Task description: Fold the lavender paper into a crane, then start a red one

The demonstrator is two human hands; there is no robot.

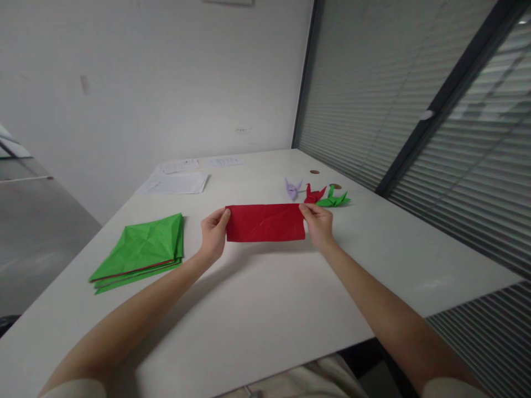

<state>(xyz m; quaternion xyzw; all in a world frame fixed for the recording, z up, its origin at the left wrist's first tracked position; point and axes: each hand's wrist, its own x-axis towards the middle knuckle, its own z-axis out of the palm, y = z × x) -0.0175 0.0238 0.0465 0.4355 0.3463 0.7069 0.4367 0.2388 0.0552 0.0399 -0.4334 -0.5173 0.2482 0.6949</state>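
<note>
A red sheet of paper (265, 223), shaped as a wide rectangle with faint creases, is held up above the white table. My left hand (214, 232) pinches its left edge near the top corner between thumb and fingers. At the upper right corner, my right hand (318, 223) grips it the same way. Just behind the right hand stand a red paper crane (314, 193) and a green paper crane (333, 197). A pale purple paper crane (292, 189) sits a little to their left.
Left of my arms lies a stack of creased green paper (145, 246) with a red edge showing. Printed sheets (178, 183) rest at the table's far left. Two round brown spots (315, 172) mark the table (265, 309) near the blinds (352, 99) on the right.
</note>
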